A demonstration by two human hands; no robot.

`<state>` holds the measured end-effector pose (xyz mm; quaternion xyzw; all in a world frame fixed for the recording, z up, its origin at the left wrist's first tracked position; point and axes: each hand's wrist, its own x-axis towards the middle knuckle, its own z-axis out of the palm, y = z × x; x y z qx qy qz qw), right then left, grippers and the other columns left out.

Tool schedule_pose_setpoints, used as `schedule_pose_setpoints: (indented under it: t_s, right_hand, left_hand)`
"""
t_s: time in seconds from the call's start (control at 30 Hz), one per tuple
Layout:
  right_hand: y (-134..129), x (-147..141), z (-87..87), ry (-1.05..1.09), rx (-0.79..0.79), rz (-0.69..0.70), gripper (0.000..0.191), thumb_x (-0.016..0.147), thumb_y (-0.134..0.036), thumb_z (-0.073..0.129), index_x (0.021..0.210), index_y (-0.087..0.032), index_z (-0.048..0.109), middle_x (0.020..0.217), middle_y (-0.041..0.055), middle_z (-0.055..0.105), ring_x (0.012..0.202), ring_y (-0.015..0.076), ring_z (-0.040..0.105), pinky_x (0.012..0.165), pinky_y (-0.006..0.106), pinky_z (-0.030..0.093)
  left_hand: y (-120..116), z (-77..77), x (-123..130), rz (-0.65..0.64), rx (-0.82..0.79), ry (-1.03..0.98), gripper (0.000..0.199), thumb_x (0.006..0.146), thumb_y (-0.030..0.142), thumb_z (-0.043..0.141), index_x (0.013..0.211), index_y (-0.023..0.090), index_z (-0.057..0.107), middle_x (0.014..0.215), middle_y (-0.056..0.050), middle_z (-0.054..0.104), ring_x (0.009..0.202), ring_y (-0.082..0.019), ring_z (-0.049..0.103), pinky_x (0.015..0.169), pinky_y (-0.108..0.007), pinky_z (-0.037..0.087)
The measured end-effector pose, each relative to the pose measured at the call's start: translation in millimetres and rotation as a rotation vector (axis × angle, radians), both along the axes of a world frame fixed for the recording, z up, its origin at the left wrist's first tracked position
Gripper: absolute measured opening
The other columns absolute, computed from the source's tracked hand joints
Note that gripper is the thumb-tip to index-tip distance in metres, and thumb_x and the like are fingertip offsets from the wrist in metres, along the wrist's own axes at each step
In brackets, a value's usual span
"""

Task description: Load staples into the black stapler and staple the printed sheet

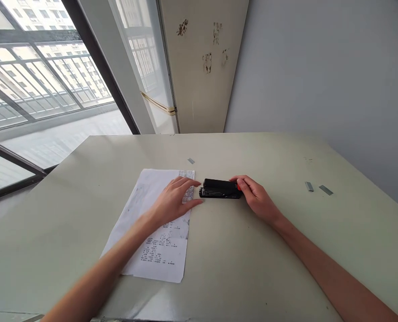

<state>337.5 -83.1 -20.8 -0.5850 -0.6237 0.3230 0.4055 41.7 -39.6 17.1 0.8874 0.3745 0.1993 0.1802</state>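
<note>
Head view, nearest first: printed paper (pixel 158 271), sheet count unclear and with no fastening visible, lies on the desk (pixel 269 268) under the left hand (pixel 172 201), which is open and grips nothing. One black stapler (pixel 219 189) sits between the two hands, beside the paper, its red-marked end grasped by the right hand (pixel 261 201). Three small grey strips (pixel 326 190) show: two right of that hand, one ahead of the left fingertips.
</note>
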Motion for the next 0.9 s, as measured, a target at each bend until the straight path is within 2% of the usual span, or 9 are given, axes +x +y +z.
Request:
schedule_pose_setpoints:
  t_s: [0.1, 0.2, 0.33, 0.4, 0.47, 0.67, 0.77, 0.83, 0.9]
  right_hand:
    - [1, -2, -0.7, -0.007, 0.048, -0.014, 0.049, 0.107, -0.062, 0.042, 0.115, -0.025, 0.074, 0.096, 0.0044, 0.073, 0.088, 0.0229, 0.065, 0.083, 0.036, 0.053]
    - [2, -2, -1.0, 0.021, 0.064, -0.045, 0.047, 0.105, -0.064, 0.047, 0.107, -0.025, 0.073, 0.096, 0.0051, 0.073, 0.088, 0.0233, 0.065, 0.082, 0.035, 0.052]
    - [0, -1, 0.4, 0.067, 0.000, 0.008, 0.045, 0.101, -0.066, 0.054, 0.116, -0.027, 0.070, 0.111, 0.0064, 0.075, 0.099, 0.0251, 0.068, 0.085, 0.036, 0.055]
    - [-2, -1, 2.2, 0.016, -0.015, 0.081, 0.045, 0.095, -0.064, 0.064, 0.122, -0.029, 0.068, 0.117, 0.0057, 0.075, 0.105, 0.0262, 0.068, 0.091, 0.038, 0.055]
    - [-2, -1, 4.7, -0.067, -0.007, 0.138, 0.045, 0.090, -0.062, 0.073, 0.121, -0.030, 0.068, 0.115, 0.0043, 0.075, 0.104, 0.0262, 0.068, 0.092, 0.039, 0.054]
    - [0, 14, 15.7, -0.141, -0.054, 0.195, 0.034, 0.088, -0.057, 0.076, 0.108, -0.030, 0.070, 0.100, 0.0013, 0.072, 0.091, 0.0228, 0.065, 0.082, 0.036, 0.053]
    - [0, 24, 20.1, -0.125, -0.127, 0.225, 0.033, 0.085, -0.054, 0.079, 0.105, -0.029, 0.070, 0.094, -0.0005, 0.069, 0.085, 0.0204, 0.062, 0.078, 0.034, 0.051]
    - [0, 29, 21.5, -0.113, -0.170, 0.256, 0.034, 0.083, -0.055, 0.080, 0.102, -0.029, 0.069, 0.088, -0.0016, 0.066, 0.080, 0.0192, 0.059, 0.075, 0.033, 0.049]
    - [0, 32, 22.0, -0.103, -0.200, 0.267, 0.035, 0.082, -0.055, 0.081, 0.098, -0.028, 0.067, 0.085, -0.0023, 0.063, 0.078, 0.0186, 0.057, 0.072, 0.032, 0.048]
  left_hand:
    - [4, -10.2, 17, 0.012, 0.032, -0.018, 0.042, 0.100, 0.058, 0.065, 0.125, 0.025, 0.069, 0.124, -0.008, 0.073, 0.117, -0.031, 0.066, 0.104, -0.048, 0.052]
    - [8, -18.7, 22, 0.019, 0.046, -0.023, 0.036, 0.100, 0.055, 0.066, 0.113, 0.022, 0.072, 0.120, -0.009, 0.074, 0.111, -0.030, 0.066, 0.101, -0.048, 0.052]
    - [6, -22.2, 25, 0.047, 0.047, -0.048, 0.032, 0.104, 0.052, 0.061, 0.104, 0.022, 0.072, 0.109, -0.007, 0.075, 0.100, -0.027, 0.066, 0.094, -0.044, 0.052]
    - [5, -20.9, 25, 0.051, 0.069, -0.041, 0.032, 0.106, 0.051, 0.059, 0.102, 0.021, 0.071, 0.103, -0.006, 0.075, 0.095, -0.025, 0.066, 0.090, -0.042, 0.052]
    - [5, -18.0, 21, 0.038, 0.102, -0.016, 0.031, 0.106, 0.050, 0.060, 0.101, 0.021, 0.071, 0.101, -0.006, 0.076, 0.094, -0.025, 0.066, 0.089, -0.041, 0.051]
    - [9, -3.2, -14, -0.059, 0.074, 0.009, 0.028, 0.104, 0.050, 0.063, 0.105, 0.025, 0.075, 0.110, -0.005, 0.077, 0.104, -0.025, 0.068, 0.096, -0.040, 0.051]
    - [18, 3.1, -24, -0.100, 0.063, 0.019, 0.032, 0.103, 0.054, 0.063, 0.115, 0.027, 0.075, 0.118, -0.004, 0.076, 0.111, -0.025, 0.068, 0.101, -0.040, 0.051]
    - [34, 3.9, -21, -0.042, 0.099, 0.012, 0.034, 0.107, 0.053, 0.057, 0.121, 0.026, 0.074, 0.121, -0.005, 0.075, 0.114, -0.025, 0.067, 0.104, -0.042, 0.050]
    - [58, 1.5, -12, 0.078, 0.146, 0.029, 0.034, 0.111, 0.044, 0.049, 0.125, 0.024, 0.072, 0.124, -0.008, 0.074, 0.117, -0.027, 0.065, 0.106, -0.045, 0.049]
